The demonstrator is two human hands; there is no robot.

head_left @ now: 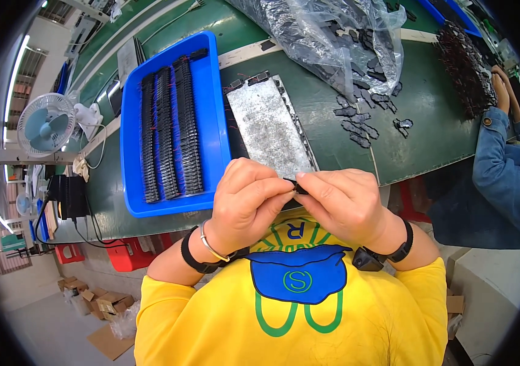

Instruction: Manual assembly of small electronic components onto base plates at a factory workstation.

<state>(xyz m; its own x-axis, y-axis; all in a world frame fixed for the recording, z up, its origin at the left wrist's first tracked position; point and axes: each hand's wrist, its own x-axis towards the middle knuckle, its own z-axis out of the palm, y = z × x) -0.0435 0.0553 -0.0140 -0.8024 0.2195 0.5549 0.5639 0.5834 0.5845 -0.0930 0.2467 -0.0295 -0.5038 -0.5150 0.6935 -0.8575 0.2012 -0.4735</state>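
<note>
Close to my chest, at the table's near edge, my left hand [249,198] and my right hand [346,198] meet with their fingertips pinched on a small black plastic part [299,188]. Fingers cover most of it, so its full shape is hidden. Just beyond my hands lies a worn silver metal plate [266,122], with small black pieces lined up along its right and far edges. To its left, a blue tray [216,116] holds three long rows of black plastic parts [165,131] with thin reddish wires. Loose black pieces [357,128] are scattered right of the plate.
A clear plastic bag [308,36] of black pieces lies at the far side of the green table [418,155]. At right, a co-worker's hand [501,91] is beside a pile of black wired parts [464,70]. A white fan [45,125] stands left; red stools [129,255] sit below.
</note>
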